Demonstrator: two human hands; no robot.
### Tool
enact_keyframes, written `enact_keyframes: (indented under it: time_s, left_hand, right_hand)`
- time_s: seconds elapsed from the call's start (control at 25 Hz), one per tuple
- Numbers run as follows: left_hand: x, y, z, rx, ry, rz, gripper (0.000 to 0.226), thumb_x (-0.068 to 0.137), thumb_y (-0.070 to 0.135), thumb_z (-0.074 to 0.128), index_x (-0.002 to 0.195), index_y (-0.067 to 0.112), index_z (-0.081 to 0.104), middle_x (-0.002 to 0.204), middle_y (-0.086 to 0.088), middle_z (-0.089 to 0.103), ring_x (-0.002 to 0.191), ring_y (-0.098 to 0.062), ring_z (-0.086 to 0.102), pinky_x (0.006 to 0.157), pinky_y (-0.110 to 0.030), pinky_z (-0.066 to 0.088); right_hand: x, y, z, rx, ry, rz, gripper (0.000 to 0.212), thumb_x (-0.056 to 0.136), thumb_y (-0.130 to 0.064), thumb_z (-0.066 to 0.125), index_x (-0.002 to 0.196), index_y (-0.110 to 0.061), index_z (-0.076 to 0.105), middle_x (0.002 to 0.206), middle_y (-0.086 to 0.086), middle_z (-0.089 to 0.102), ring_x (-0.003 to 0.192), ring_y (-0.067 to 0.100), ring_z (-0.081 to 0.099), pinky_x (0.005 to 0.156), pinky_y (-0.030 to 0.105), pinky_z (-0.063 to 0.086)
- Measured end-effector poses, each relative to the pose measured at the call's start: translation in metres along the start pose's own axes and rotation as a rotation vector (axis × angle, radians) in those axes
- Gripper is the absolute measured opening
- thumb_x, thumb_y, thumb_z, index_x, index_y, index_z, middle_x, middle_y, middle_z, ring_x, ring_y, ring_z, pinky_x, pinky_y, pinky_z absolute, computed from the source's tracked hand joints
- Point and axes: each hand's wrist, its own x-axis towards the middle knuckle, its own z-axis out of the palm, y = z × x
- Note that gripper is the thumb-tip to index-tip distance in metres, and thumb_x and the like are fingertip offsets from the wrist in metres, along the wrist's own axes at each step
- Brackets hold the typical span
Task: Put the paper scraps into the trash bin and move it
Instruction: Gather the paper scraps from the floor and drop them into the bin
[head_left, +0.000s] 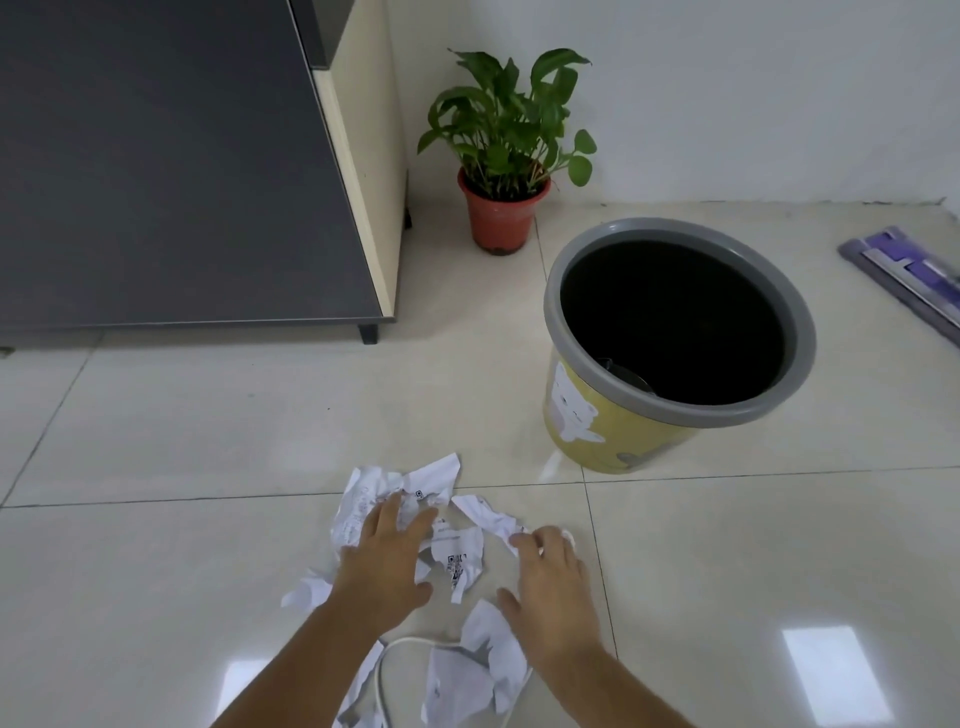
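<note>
My left hand (382, 558) and right hand (550, 577), fingers spread and apparently empty, press crumpled white paper scraps (457, 564) short of the grey-rimmed yellow plastic bin (613, 431); outlying scraps could escape the gather.

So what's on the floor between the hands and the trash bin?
Nothing but bare tile. In the head view, paper scraps lie around the left hand and right hand; beyond them the floor is bare up to the trash bin.

Paper scraps (415, 525) on floor (727, 571), near front. Trash bin (597, 415) behind-right. Potted plant (501, 208) behind bin, by wall. Cabinet (156, 156) far left.
</note>
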Motion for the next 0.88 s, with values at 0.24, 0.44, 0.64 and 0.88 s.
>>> enact_keyframes:
  time_s: [0.24, 0.44, 0.64, 0.88]
  left_hand:
    - [-0.008, 0.004, 0.003, 0.051, -0.009, -0.013, 0.092, 0.074, 0.051, 0.066, 0.148, 0.042, 0.014, 0.162, -0.003, -0.005, 0.149, -0.025, 0.006, 0.106, -0.053, 0.04]
    - [-0.013, 0.016, 0.006, 0.047, -0.058, -0.002, 0.093, 0.076, 0.05, 0.066, 0.149, 0.043, 0.01, 0.163, -0.004, -0.009, 0.15, -0.026, 0.001, 0.109, -0.054, 0.036]
    - [-0.019, 0.013, 0.01, -0.035, -0.094, 0.01, 0.088, 0.076, 0.042, 0.069, 0.147, 0.045, 0.016, 0.162, -0.003, -0.009, 0.147, -0.025, 0.007, 0.103, -0.044, 0.046]
    - [-0.02, 0.007, 0.018, 0.02, -0.048, -0.006, 0.053, 0.081, 0.009, 0.054, 0.124, 0.039, 0.044, 0.152, -0.001, -0.001, 0.135, -0.027, 0.028, 0.094, -0.03, 0.048]
  right_hand:
    - [-0.029, -0.027, 0.051, -0.061, -0.168, 0.038, 0.062, 0.03, -0.032, 0.08, 0.086, -0.024, 0.056, 0.088, 0.004, 0.04, 0.057, 0.018, 0.058, 0.032, 0.029, 0.04]
    - [-0.039, -0.027, 0.068, -0.116, 0.138, 0.026, 0.018, 0.076, -0.019, 0.054, 0.058, -0.021, 0.051, 0.065, 0.002, 0.057, 0.033, 0.016, 0.04, 0.043, 0.02, 0.023]
    - [-0.014, -0.026, 0.063, 0.09, 0.081, 0.079, 0.012, 0.078, -0.009, 0.031, 0.068, -0.014, 0.036, 0.068, 0.009, 0.039, 0.028, 0.018, 0.035, 0.037, 0.02, 0.026]
    - [0.0, -0.015, 0.08, -0.083, -0.005, 0.038, 0.05, 0.0, -0.064, 0.07, 0.034, -0.029, 0.056, 0.044, 0.006, 0.046, 0.018, 0.004, 0.037, 0.039, 0.011, 0.001]
